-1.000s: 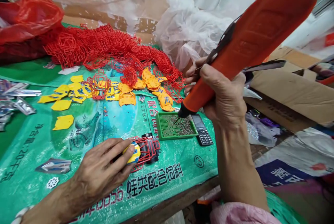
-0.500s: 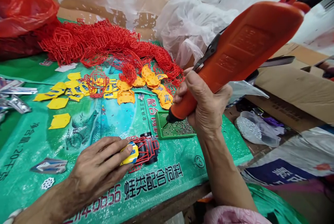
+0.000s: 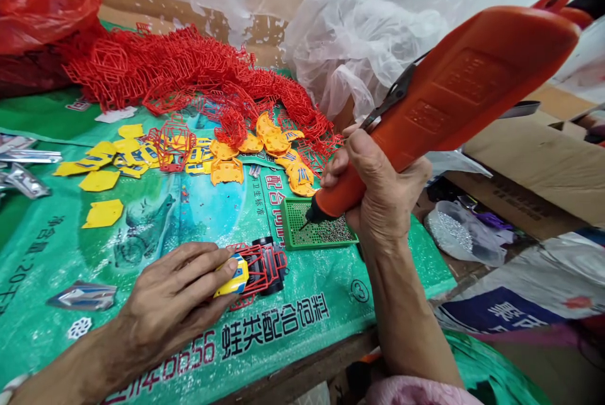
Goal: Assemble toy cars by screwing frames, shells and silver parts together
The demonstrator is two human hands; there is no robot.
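My left hand [image 3: 182,291] is closed over a toy car [image 3: 267,268] that lies on the green sheet. The car has a red cage frame, black wheels and a yellow hood panel [image 3: 237,276] under my fingertips. My right hand [image 3: 380,194] is wrapped around an orange electric screwdriver [image 3: 454,96], which slants down to the left. Its thin bit [image 3: 304,225] points into a green perforated tray [image 3: 288,235] that has many small screws [image 3: 335,232] in its right half. Whether a screw sits on the bit is too small to tell.
A long heap of red cage frames [image 3: 189,71] lies at the back, beside a red bag [image 3: 47,2]. Yellow panels [image 3: 101,213] and orange shells [image 3: 271,140] lie before it. Silver pieces [image 3: 82,296] are at left. A clear bowl [image 3: 449,235] and cardboard boxes [image 3: 515,172] stand at right.
My right hand and the screwdriver have shifted slightly to the right, the bit still over the tray. My left hand stays on the toy car.
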